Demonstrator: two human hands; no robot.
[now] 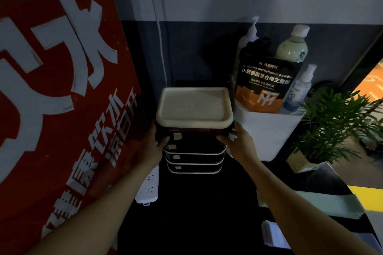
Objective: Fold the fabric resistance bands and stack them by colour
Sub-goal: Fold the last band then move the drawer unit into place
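A small dark drawer unit (194, 157) with a cream top tray (193, 105) stands on a black counter against the wall. Its stacked drawers have white-edged fronts with small pale labels. My left hand (154, 141) grips the left side of the top drawer, thumb on its front. My right hand (235, 141) grips the right side at the same height. No fabric resistance bands show in this view.
A red banner (58, 89) with white characters leans at the left. A white power strip (148, 186) lies beside the unit. A white box (269, 130) with a supplement pouch (263, 85) and bottles stands to the right. A potted plant (335, 124) sits further right. Papers (306, 203) lie nearby.
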